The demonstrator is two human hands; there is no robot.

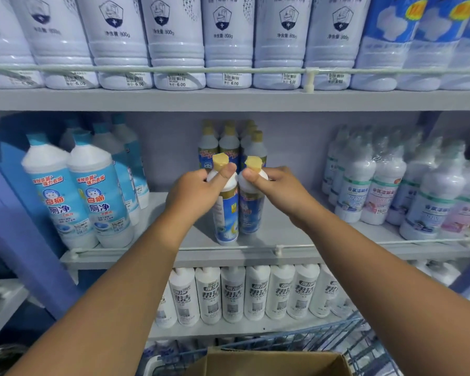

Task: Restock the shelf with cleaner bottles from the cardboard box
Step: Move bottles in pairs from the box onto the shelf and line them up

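Your landmark is the middle shelf (296,234), with its rail along the front edge. On it, left of centre, stand blue-labelled cat-brand bottles (76,196); right of centre, shrink-wrapped white bottles (391,185). At its centre your left hand (193,191) clasps one yellow-capped cleaner bottle (227,213) by the neck and your right hand (280,185) clasps another (251,210); they touch side by side, in front of matching bottles (228,142) at the back. Below the shelf, the cardboard box (277,362) is cut off, its contents unseen.

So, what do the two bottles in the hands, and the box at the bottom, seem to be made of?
Left bottle and right bottle: probably plastic, with smooth white shoulders, glossy printed labels and matte yellow caps. Cardboard box: brown, matte, with a thin cut edge showing, so it looks like cardboard.
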